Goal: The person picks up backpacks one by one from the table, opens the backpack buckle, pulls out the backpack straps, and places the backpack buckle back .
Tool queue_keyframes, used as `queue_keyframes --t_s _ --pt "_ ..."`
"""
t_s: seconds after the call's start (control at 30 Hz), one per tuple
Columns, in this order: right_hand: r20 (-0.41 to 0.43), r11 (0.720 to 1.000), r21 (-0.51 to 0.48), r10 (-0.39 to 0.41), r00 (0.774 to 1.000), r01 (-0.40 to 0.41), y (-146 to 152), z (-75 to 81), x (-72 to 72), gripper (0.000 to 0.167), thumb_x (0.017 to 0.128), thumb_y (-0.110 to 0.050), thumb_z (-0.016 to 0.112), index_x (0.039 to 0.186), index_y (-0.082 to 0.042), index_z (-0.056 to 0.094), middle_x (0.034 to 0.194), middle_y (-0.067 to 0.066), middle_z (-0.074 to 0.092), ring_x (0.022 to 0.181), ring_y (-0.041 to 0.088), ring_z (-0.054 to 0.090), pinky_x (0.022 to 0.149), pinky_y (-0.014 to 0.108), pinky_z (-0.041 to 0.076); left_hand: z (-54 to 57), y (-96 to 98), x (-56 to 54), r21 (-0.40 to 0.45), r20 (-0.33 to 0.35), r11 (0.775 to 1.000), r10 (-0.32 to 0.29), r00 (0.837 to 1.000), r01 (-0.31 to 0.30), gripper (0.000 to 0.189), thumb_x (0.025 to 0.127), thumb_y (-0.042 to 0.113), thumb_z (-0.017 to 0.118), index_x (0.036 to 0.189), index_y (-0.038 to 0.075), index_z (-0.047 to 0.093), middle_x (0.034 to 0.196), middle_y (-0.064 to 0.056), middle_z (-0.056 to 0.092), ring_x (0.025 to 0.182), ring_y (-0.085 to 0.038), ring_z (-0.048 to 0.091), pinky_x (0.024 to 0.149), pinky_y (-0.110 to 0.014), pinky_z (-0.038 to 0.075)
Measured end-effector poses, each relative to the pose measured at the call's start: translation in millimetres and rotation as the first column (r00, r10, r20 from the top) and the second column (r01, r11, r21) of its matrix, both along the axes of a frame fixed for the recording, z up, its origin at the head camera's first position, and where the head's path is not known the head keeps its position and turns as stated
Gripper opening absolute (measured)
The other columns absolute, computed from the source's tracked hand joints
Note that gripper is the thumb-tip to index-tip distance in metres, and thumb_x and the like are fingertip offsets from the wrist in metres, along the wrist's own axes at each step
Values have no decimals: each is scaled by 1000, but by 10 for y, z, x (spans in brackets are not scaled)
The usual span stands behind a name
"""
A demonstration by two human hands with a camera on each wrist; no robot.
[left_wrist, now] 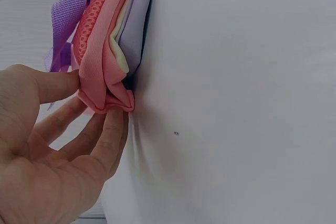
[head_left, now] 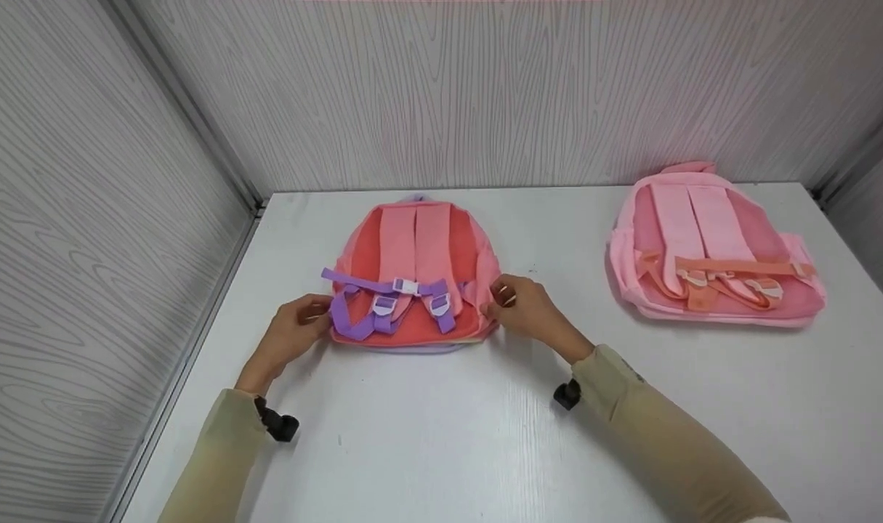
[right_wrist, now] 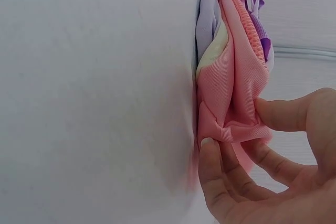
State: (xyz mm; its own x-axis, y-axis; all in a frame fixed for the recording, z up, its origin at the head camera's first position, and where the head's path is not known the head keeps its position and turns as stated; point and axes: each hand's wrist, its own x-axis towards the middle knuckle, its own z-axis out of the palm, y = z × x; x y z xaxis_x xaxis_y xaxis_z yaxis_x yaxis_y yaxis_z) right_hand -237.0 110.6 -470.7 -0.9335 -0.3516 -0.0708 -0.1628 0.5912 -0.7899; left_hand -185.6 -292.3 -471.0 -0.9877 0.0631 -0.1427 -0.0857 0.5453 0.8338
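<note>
A small coral-pink backpack point(head_left: 415, 218) lies strap side up on the white table, its purple webbing and white buckles point(head_left: 405, 287) across the lower half. At its lower left side, my left hand point(head_left: 290, 335) pinches the edge between thumb and fingers. My right hand point(head_left: 528, 309) pinches the opposite side. In the left wrist view the left thumb presses the pink fabric point(left_wrist: 94, 77) from above, fingers under the corner. The right wrist view has the right thumb on the folded side pocket point(right_wrist: 233, 129), with fingertips beneath. Lilac and cream panels show along the underside.
A second, lighter pink backpack point(head_left: 703, 240) with orange straps lies at the right of the table point(head_left: 441, 436), also strap side up. Grey wood-grain walls point(head_left: 441, 94) stand behind and at both sides.
</note>
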Motion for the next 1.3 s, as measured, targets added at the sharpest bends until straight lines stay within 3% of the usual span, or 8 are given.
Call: queue_keyframes --t_s 0.33,0.6,0.83,1.3 --pt "9 1000 28 -7 1000 7 233 15 38 20 100 -18 72 112 -4 67 109 16 71 98 28 68 80 37 60 -40 191 18 -10 -35 999 -37 999 36 41 108 15 62 146 0 59 149 -26 59 139 -46 57 112 -55 51" --pt "3 999 42 -22 1000 22 425 23 82 22 98 -16 73 114 -2 68 110 18 71 102 33 70 88 46 63 -44 348 32 4 -35 999 -52 998 52 41 107 18 64 145 3 60 148 -24 61 137 -44 60 110 -54 53" --pt "-20 999 34 -21 1000 22 576 12 108 21 98 -16 72 113 -1 68 110 20 71 102 35 70 86 45 62 -44 480 26 3 -32 998 -62 998 62 41 107 20 65 145 4 61 147 -22 62 137 -41 61 110 -52 53" --pt "14 997 53 -55 998 54 816 19 153 23 99 -16 72 117 -3 69 114 20 72 105 35 70 86 43 61 -69 712 7 -5 -7 998 -67 998 67 40 107 25 66 144 10 63 148 -17 63 137 -38 61 111 -50 52"
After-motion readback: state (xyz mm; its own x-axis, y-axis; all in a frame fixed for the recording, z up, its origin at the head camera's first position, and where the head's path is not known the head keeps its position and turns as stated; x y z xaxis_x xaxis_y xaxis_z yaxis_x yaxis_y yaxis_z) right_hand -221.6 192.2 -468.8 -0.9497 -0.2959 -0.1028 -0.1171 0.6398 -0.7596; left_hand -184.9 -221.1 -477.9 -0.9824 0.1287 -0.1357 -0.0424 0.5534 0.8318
